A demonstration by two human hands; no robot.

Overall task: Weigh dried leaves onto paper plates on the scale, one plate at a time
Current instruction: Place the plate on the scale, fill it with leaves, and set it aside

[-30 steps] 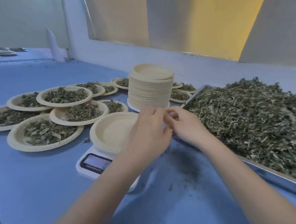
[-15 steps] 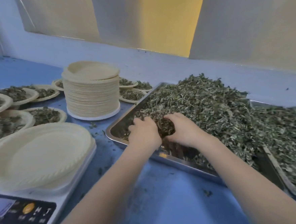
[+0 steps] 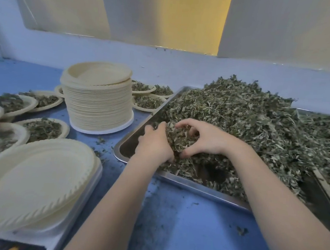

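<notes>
Dried green-brown leaves point(image 3: 180, 139) are cupped between the left hand point(image 3: 155, 145) and right hand point(image 3: 208, 139), fingers curled round them; the empty cream paper plate point(image 3: 33, 182) is waiting leftward, nearer the left hand.

Tray point(image 3: 199, 186) at the counter's right edge: bright glossy metal, holding crisp, rough dried leaves point(image 3: 248, 119); plates point(image 3: 97, 100), matt cream paper with ridged rims; scale point(image 3: 80, 203), smooth white plastic; counter point(image 3: 182, 229), matt blue with leaf crumbs.
</notes>
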